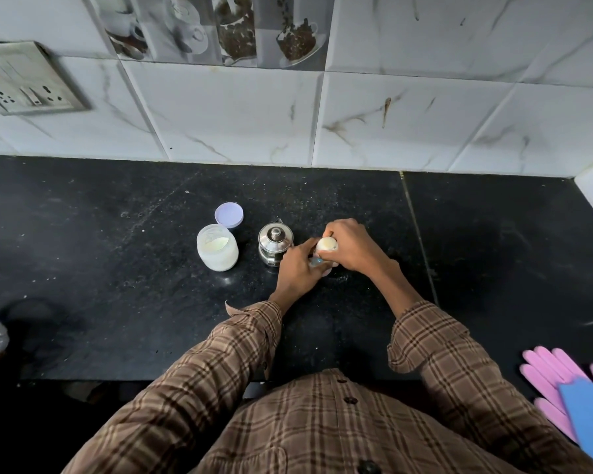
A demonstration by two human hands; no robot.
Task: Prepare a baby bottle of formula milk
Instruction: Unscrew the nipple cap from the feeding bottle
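Baby bottle (325,249) stands on the counter (117,302), just right of the steel pot (275,243). Our left hand (297,268) grips its body, right hand (350,246) curls round the top. Risk, we reckon: cross-threaded cap leaks, or a hard twist tips it.

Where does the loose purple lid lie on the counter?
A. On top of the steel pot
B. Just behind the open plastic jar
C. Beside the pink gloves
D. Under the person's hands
B: the purple lid lies flat just behind the open plastic jar, toward the wall.
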